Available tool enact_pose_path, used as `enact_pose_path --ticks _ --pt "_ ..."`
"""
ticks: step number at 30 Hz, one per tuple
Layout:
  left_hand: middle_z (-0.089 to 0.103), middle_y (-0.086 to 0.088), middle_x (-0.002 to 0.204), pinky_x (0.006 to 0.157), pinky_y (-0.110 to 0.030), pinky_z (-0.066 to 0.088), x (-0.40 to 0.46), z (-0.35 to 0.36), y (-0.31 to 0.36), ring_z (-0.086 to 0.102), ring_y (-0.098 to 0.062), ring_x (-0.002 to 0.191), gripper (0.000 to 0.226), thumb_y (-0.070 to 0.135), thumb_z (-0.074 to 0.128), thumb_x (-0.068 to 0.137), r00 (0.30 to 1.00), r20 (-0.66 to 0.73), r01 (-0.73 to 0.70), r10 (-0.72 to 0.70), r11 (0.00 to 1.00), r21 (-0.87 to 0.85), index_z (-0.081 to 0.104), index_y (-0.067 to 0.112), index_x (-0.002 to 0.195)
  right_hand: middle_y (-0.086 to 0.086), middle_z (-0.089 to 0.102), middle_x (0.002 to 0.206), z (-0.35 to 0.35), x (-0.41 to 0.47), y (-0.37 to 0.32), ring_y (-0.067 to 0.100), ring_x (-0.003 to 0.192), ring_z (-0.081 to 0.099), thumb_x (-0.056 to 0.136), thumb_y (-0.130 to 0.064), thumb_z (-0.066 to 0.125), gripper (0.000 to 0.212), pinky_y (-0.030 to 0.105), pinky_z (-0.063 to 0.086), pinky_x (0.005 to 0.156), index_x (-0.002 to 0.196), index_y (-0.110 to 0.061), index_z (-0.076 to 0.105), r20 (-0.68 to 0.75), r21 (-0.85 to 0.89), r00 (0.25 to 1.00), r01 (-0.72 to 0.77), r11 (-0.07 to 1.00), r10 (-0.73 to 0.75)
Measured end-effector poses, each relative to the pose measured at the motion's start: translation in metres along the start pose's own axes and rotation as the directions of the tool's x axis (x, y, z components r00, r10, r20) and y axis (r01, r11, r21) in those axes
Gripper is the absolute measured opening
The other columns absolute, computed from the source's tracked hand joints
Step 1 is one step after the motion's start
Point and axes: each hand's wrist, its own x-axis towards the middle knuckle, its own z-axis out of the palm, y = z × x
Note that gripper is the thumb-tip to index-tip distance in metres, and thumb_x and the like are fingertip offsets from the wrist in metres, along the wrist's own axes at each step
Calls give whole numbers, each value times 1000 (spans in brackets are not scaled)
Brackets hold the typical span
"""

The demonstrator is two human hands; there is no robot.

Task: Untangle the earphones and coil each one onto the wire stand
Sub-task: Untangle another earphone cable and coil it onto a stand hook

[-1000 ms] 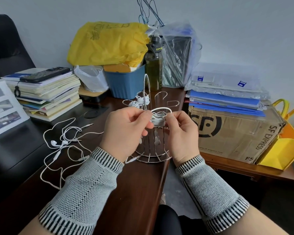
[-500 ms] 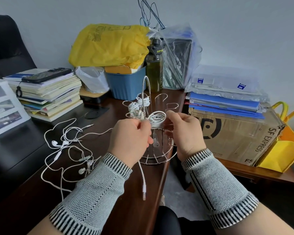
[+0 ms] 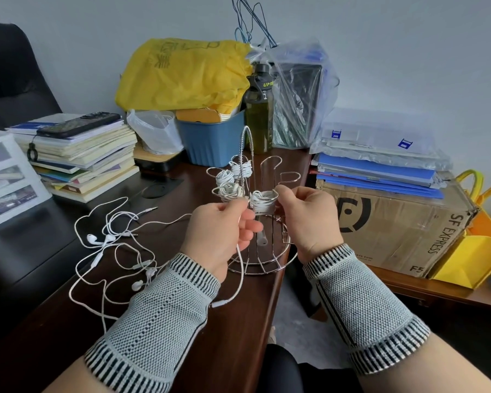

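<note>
Books (image 3: 80, 157): stacked at the far left of the tabletop (image 3: 54, 321), with a dark phone (image 3: 78, 125) lying on top.
Loose earphones (image 3: 108, 251): a white tangle spread on the tabletop left of the hands, buds and cables crossing one another, well apart from the books.
Left hand (image 3: 219, 231): raised just in front of the wire stand, its grip closed, thumb and fingers pinching a white cable (image 3: 240, 268) that hangs down past the wrist and ends in a plug lying near the tabletop's right edge.
Wire stand (image 3: 255, 211): upright on its round base at the right edge of the tabletop, between the two hands; four of its loop arms carry white bundles.
Coiled earphone (image 3: 262, 204): wound round the nearest loop arm, between the two hands.
Right hand (image 3: 309, 219): just right of that coil, its grip closed, fingertips pinching at the loop arm and the wound cable; which of the two it holds I cannot tell.
Blue bin (image 3: 210, 140): at the far edge behind the stand, a yellow bag (image 3: 182, 72) heaped on it.
Cardboard box (image 3: 403, 225): beyond the right edge, on a lower surface.
</note>
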Motion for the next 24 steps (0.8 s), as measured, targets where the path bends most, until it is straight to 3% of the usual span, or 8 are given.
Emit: enact_pose_path --ticks 5,7,12,15,21,24 --pt "73 0 67 63 -26 46 -2 -1 -1 63 -5 56 30 10 49 89 1000 1 -7 7 1000 -12 51 14 59 7 67 68 0 -6 4 16 61 57 85 -19 68 20 39 51 66 67 -16 60 -15 47 997 74 996 -73" --pt "74 1 68 63 -26 44 -3 0 -1 64 -3 57 30 8 48 87 1000 8 -16 16 1000 -1 52 14 58 -2 66 72 -3 -11 7 11 65 59 86 -10 66 15 31 53 68 75 -19 62 14 78 990 141 987 -142" --pt "73 2 67 62 -27 43 -4 -1 -1 64 -1 53 36 7 48 87 999 17 -45 44 999 17 49 14 52 9 68 97 -9 -21 17 12 77 65 82 -8 72 23 23 52 70 101 -21 65 139 64 962 229 971 -236" --pt "74 1 68 63 -28 43 -6 -1 0 66 -4 57 37 5 48 85 999 20 -46 45 999 19 52 17 50 7 67 98 -8 -23 18 11 79 67 80 -13 76 30 23 55 73 99 -32 61 103 12 947 304 952 -304" --pt "75 -2 70 64 -28 45 -5 -3 2 69 -9 63 50 4 48 83 998 34 -52 50 998 46 57 18 36 5 69 95 -7 -22 17 10 78 68 78 -22 78 23 20 54 73 95 -33 64 65 18 939 336 942 -337" --pt "75 -3 71 66 -29 47 -5 -4 2 69 -10 64 45 3 48 83 997 48 -64 62 996 61 57 17 41 2 69 94 -6 -20 18 7 77 66 79 -23 77 23 18 53 72 93 -36 63 62 1 936 346 938 -345"
